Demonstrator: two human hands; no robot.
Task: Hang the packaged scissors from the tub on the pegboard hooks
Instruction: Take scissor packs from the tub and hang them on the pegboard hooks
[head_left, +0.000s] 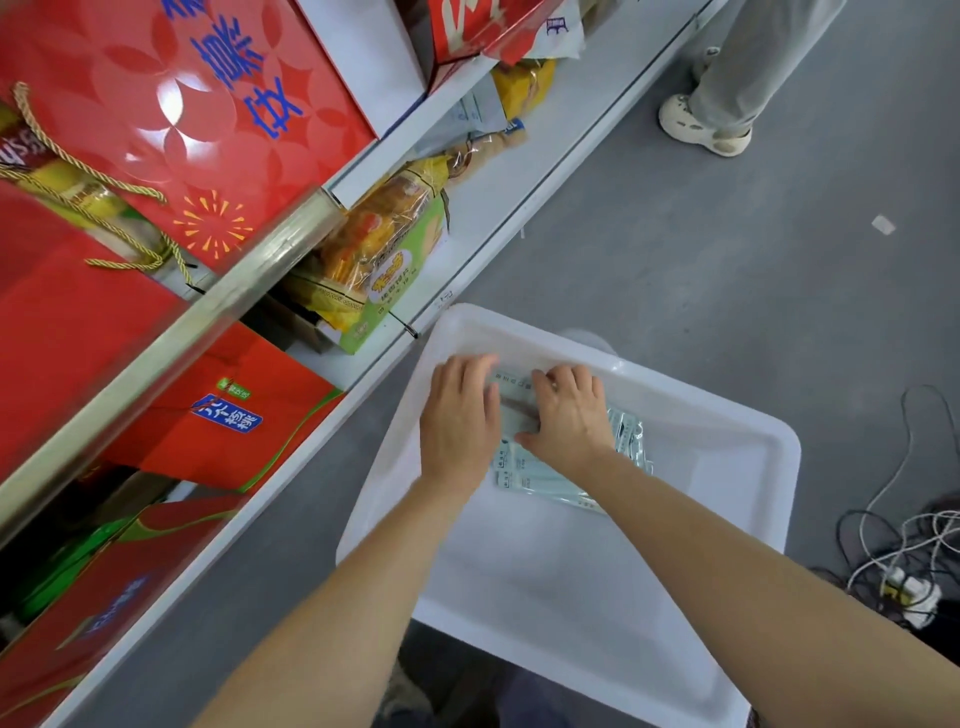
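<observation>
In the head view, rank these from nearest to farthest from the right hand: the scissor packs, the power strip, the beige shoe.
1. Scissor packs, in the tub, directly under the right hand.
2. Power strip, on the floor at lower right.
3. Beige shoe, on the floor at upper right.
</observation>
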